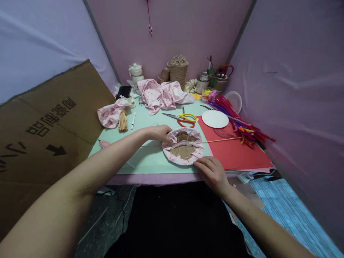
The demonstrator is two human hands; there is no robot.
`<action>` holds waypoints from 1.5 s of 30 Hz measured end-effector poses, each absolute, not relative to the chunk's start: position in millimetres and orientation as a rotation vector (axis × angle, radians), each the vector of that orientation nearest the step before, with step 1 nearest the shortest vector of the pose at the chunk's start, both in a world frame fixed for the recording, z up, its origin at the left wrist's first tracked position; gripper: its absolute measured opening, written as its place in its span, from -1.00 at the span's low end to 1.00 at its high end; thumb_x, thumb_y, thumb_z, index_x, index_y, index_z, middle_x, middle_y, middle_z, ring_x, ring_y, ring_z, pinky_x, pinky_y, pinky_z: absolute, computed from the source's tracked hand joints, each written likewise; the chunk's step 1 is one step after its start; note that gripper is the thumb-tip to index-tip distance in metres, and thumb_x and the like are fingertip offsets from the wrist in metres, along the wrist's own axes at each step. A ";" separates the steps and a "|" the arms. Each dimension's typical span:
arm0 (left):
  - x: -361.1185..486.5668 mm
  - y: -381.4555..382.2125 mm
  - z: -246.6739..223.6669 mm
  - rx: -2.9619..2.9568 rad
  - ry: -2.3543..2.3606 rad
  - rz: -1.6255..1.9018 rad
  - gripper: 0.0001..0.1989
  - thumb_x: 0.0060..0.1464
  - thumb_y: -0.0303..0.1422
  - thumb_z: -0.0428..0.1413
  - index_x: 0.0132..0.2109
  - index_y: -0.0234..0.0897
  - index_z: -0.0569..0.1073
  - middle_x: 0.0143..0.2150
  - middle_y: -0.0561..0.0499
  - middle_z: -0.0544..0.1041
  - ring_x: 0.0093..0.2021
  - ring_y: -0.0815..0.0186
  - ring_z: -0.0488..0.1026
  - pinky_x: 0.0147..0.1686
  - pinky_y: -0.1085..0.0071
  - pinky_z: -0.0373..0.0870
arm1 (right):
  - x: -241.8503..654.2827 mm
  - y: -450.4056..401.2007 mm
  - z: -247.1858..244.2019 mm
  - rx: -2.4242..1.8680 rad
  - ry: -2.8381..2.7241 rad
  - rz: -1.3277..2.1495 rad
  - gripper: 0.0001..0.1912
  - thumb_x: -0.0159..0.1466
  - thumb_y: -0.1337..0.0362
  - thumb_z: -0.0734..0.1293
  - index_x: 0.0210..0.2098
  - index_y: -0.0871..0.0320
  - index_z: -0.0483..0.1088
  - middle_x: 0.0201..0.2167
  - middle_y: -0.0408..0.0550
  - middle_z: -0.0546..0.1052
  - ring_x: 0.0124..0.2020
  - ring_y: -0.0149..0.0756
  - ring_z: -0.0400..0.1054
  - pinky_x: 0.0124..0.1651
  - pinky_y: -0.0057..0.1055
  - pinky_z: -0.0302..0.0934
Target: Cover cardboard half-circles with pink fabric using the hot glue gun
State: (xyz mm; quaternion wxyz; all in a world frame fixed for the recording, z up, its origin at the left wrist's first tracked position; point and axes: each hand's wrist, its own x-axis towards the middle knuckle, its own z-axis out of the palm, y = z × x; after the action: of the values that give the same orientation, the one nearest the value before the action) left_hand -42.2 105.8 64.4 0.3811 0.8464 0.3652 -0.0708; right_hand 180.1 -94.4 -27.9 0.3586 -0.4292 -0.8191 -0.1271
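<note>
A round cardboard disc point(183, 152) lies near the front of the table with its brown middle facing up. Pink patterned fabric point(197, 160) is folded over its rim, and a strip of it crosses the middle. My left hand point(160, 134) grips the disc's upper left edge, thumb on the fabric. At the lower right edge, my right hand point(211, 172) pinches the rim with its fingers curled. A thin wooden stick point(221, 140) extends from the disc's right side over red paper point(236, 156). Scissors point(186, 118) with yellow and red handles lie just behind the disc.
A white oval card point(215, 119) and bright pipe cleaners point(243, 125) are on the right. Crumpled pink cloth point(161, 96), a twine spool point(178, 71) and a white bottle point(136, 73) stand behind. Left are bundled sticks point(123, 122), a white pen point(133, 121) and a large cardboard sheet point(61, 125).
</note>
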 end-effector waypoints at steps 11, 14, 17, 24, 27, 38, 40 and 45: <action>-54.5 105.3 54.2 2.288 0.860 -0.017 -0.62 -0.15 -0.20 0.14 -0.21 -0.37 0.55 -0.36 0.07 0.55 -0.33 0.31 0.40 -0.33 0.49 0.26 | 179.3 -81.4 -17.1 -1.097 -2.098 -0.313 -0.77 0.30 0.47 0.28 -0.09 0.16 0.48 -0.28 0.05 0.58 -0.22 -0.25 0.40 -0.16 -0.31 0.29; -55.6 102.8 58.9 2.557 0.947 0.047 -0.67 -0.11 -0.15 0.15 -0.32 -0.34 0.52 -0.43 0.04 0.52 -0.39 0.30 0.38 -0.39 0.46 0.21 | 179.8 -76.8 -7.4 -1.083 -2.099 -0.315 -0.79 0.31 0.48 0.27 -0.11 0.19 0.47 -0.30 0.06 0.57 -0.26 -0.27 0.38 -0.19 -0.33 0.29; -60.5 101.8 57.5 2.527 0.993 0.130 -0.70 -0.12 -0.14 0.19 -0.32 -0.30 0.48 -0.41 0.03 0.54 -0.39 0.30 0.41 -0.38 0.45 0.24 | 182.2 -72.3 1.7 -1.070 -2.109 -0.323 -0.82 0.30 0.48 0.28 -0.13 0.22 0.46 -0.32 0.07 0.55 -0.28 -0.26 0.37 -0.21 -0.33 0.29; -91.7 108.1 66.5 1.921 0.980 0.247 -0.59 -0.23 -0.27 0.30 -0.18 -0.32 0.47 -0.25 -0.06 0.60 -0.28 0.26 0.56 -0.34 0.44 0.42 | 191.7 -64.6 14.2 -1.108 -2.114 -0.328 -0.82 0.33 0.44 0.25 -0.14 0.17 0.46 -0.29 0.06 0.55 -0.26 -0.23 0.37 -0.19 -0.30 0.30; -99.2 105.2 79.4 1.949 1.219 0.530 -0.76 -0.11 -0.30 0.21 -0.26 -0.34 0.55 -0.40 -0.03 0.58 -0.42 0.35 0.50 -0.46 0.49 0.33 | 191.9 -60.6 18.3 -1.152 -2.082 -0.285 -0.81 0.35 0.43 0.24 -0.13 0.16 0.46 -0.26 0.07 0.54 -0.22 -0.21 0.38 -0.18 -0.28 0.30; -103.9 39.3 83.8 1.884 1.356 0.934 -0.71 0.15 -0.23 0.06 -0.24 -0.30 0.60 -0.39 -0.03 0.60 -0.42 0.35 0.47 -0.41 0.45 0.35 | 195.9 -24.8 65.2 -1.372 -2.039 0.099 -0.89 0.31 0.33 0.29 -0.30 0.11 0.48 -0.34 -0.02 0.54 -0.28 -0.22 0.43 -0.24 -0.32 0.30; -105.0 22.4 79.5 1.909 1.390 1.040 -0.77 0.14 -0.24 0.11 -0.29 -0.27 0.60 -0.43 0.03 0.58 -0.43 0.37 0.45 -0.37 0.45 0.35 | 196.9 -24.2 66.1 -1.395 -2.075 0.125 -0.90 0.31 0.32 0.30 -0.29 0.12 0.48 -0.33 -0.02 0.54 -0.29 -0.23 0.44 -0.26 -0.34 0.31; -93.4 -7.3 57.7 1.907 1.426 1.203 -0.75 0.06 -0.25 0.23 -0.50 -0.25 0.45 -0.52 0.09 0.49 -0.48 0.38 0.36 -0.40 0.44 0.31 | 199.4 -36.0 61.1 -1.340 -2.096 0.068 -0.88 0.33 0.32 0.29 -0.22 0.13 0.49 -0.28 0.00 0.55 -0.27 -0.25 0.47 -0.23 -0.35 0.35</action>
State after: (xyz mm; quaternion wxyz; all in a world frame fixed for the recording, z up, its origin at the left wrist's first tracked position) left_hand -93.4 -7.3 57.7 0.2347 0.6948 0.5195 0.4385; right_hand 199.4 -36.0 61.1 0.3206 -0.5100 -0.7978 0.0259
